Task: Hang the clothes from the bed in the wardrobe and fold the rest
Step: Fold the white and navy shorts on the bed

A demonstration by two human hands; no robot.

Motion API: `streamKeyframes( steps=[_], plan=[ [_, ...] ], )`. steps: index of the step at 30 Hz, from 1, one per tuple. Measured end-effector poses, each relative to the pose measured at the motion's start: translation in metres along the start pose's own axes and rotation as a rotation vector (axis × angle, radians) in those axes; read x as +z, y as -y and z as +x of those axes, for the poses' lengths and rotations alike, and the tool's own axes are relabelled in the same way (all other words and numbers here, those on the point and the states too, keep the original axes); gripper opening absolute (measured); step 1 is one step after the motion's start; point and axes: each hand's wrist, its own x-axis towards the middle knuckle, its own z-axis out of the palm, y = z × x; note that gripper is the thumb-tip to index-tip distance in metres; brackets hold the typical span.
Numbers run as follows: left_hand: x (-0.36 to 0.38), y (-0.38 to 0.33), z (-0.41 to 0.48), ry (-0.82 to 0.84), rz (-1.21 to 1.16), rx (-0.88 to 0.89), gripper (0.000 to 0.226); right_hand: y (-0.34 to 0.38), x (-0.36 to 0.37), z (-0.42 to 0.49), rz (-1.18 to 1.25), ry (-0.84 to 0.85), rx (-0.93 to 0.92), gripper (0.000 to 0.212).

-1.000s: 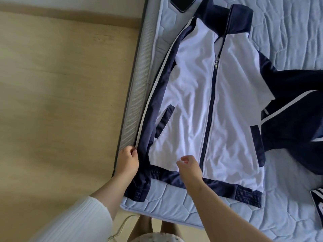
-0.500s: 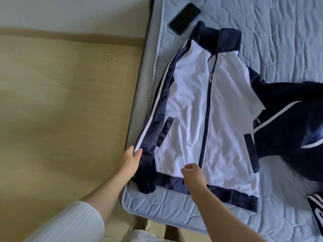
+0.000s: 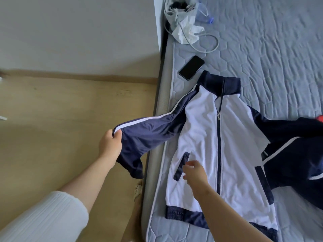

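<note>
Nearest, at 7 o'clock: ribbed white sleeve (image 3: pixel 43 215) on left arm. Just beyond, left hand (image 3: pixel 109 145) pinching navy jacket sleeve (image 3: pixel 148 130) near cuff, thumb over white stripe, sleeve held out past mattress edge over wood floor (image 3: pixel 61 110). At 5 o'clock, right hand (image 3: pixel 194 173) over track jacket (image 3: pixel 227 154) near left pocket welt, fingers loosely curled, holding nothing; touching fabric or hovering — can't tell. Jacket face-up on bed (image 3: pixel 262 49), zipped most of way, collar toward 12, hem w/ ribbed navy band toward 6.

Step in hand, prob.: folding sleeve across front. To do well: keep right hand flat on body as anchor, bring sleeve over along shoulder seam, lay stripe straight, smooth before next fold. Slick knit likely to slide, so press, don't drag.

Materials: smooth polyester-type knit, white panels, navy raglan sleeves, thin white piping. Quilted pale-blue mattress cover, hexagon stitching.

At 3 o'clock, more navy garment (image 3: pixel 297 163) w/ white stripes, crumpled, overlapping jacket's other sleeve. Farther, toward 12: black phone (image 3: pixel 191 67) just beside collar; beyond, grey-white bundle (image 3: pixel 181 20) w/ cable (image 3: pixel 208 48).
</note>
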Motion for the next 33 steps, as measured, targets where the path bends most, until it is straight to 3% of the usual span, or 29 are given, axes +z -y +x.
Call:
streamKeyframes(
  steps=[4, 7, 11, 14, 19, 21, 24, 27, 33],
  plan=[
    [-0.016, -0.025, 0.046, 0.099, -0.079, -0.042, 0.025, 0.039, 0.039, -0.004, 0.115, -0.028, -0.025, 0.013],
    [-0.036, -0.039, 0.074, 0.152, -0.131, -0.081, 0.021, 0.073, 0.086, -0.012, 0.203, 0.082, 0.046, 0.011],
    [-0.07, -0.054, 0.112, 0.174, -0.198, -0.132, 0.021, 0.121, 0.149, -0.015, 0.341, 0.296, 0.146, 0.034],
    [-0.095, -0.066, 0.137, 0.222, -0.217, -0.143, 0.017, 0.153, 0.182, -0.018, 0.587, 0.407, 0.156, 0.045],
    [-0.119, -0.084, 0.158, 0.328, -0.343, -0.238, 0.011, 0.194, 0.194, -0.025, 0.833, 0.421, 0.039, 0.041],
    [-0.121, -0.09, 0.16, 0.404, -0.443, -0.241, 0.006, 0.203, 0.191, -0.027, 0.828, 0.441, -0.011, 0.037],
    [-0.121, -0.098, 0.158, 0.533, -0.598, -0.204, 0.021, 0.211, 0.19, -0.031, 0.715, 0.444, -0.08, 0.035],
    [-0.12, -0.108, 0.152, 0.67, -0.523, -0.14, 0.03, 0.214, 0.188, -0.031, 0.619, 0.372, -0.139, 0.042],
    [-0.091, -0.136, 0.128, 0.77, -0.366, -0.015, 0.04, 0.211, 0.147, -0.027, 0.948, 0.198, -0.094, 0.033]
  ],
)
